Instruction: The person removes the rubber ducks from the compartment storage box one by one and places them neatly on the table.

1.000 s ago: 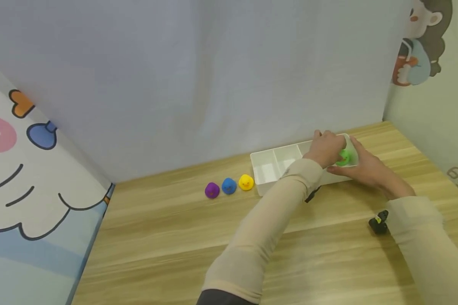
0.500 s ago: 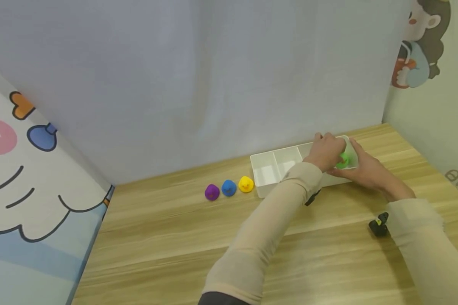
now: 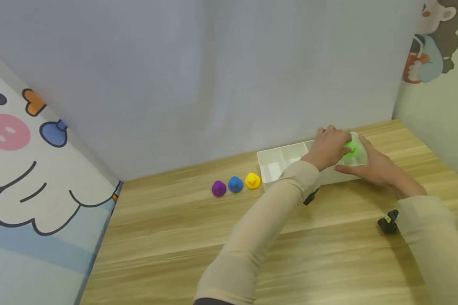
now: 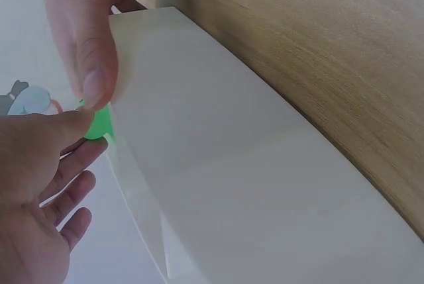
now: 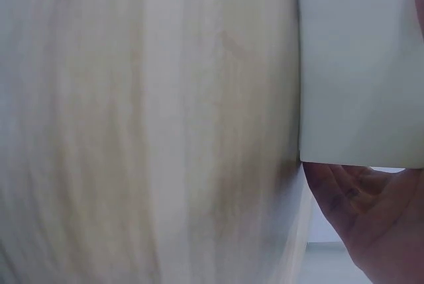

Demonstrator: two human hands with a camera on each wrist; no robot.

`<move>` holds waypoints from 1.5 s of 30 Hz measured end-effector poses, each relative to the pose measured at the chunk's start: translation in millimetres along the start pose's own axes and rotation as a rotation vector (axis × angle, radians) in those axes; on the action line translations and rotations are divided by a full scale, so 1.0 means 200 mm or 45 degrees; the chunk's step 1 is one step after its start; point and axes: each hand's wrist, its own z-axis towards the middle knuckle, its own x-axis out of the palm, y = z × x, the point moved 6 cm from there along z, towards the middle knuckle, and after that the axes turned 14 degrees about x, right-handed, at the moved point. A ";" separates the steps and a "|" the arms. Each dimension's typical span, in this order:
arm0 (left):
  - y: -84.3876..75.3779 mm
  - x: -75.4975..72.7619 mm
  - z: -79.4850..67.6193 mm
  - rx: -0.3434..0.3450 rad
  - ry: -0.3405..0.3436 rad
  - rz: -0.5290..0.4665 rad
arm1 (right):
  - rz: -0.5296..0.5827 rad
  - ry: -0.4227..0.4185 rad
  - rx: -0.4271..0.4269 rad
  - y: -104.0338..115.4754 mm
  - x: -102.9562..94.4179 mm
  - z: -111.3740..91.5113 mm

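My left hand (image 3: 328,146) pinches a green rubber duck (image 3: 351,149) between thumb and fingers, over the right-end compartment of a long white divided tray (image 3: 272,163). In the left wrist view, the thumb and index finger of that hand (image 4: 40,178) meet on the green duck (image 4: 99,124) at the tray's rim. My right hand (image 3: 379,167) grips the tray's right end, its thumb along the front wall and its fingers round the end. The right wrist view has the tray's plain wall (image 5: 361,65) with part of the right hand (image 5: 371,211) below it.
Purple (image 3: 219,189), blue (image 3: 235,184) and yellow (image 3: 252,181) rubber ducks stand in a row left of the tray. A small black object (image 3: 388,221) lies by the right sleeve, and another dark item (image 3: 310,197) shows beside the left forearm. A pale wall (image 3: 175,93) rises behind.
The green duck has come up slightly in my left hand and shows more plainly above the compartment. My right hand keeps its grip on the tray. The head view has shifted a little.
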 end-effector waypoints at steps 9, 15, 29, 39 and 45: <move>0.02 -0.04 -0.06 0.057 -0.059 -0.023 | 0.029 0.041 0.042 -0.03 0.00 -0.02; 0.04 -0.07 -0.15 0.091 -0.110 -0.063 | 0.007 0.056 0.061 -0.03 0.01 -0.01; 0.16 -0.10 -0.39 0.106 -0.225 -0.122 | -0.001 0.040 -0.007 -0.04 0.01 -0.01; 0.30 -0.20 -0.63 0.070 -0.336 -0.177 | -0.018 0.072 0.001 0.00 0.00 -0.01; 0.34 -0.23 -0.74 0.061 -0.339 -0.152 | -0.040 0.098 0.002 0.01 0.01 0.00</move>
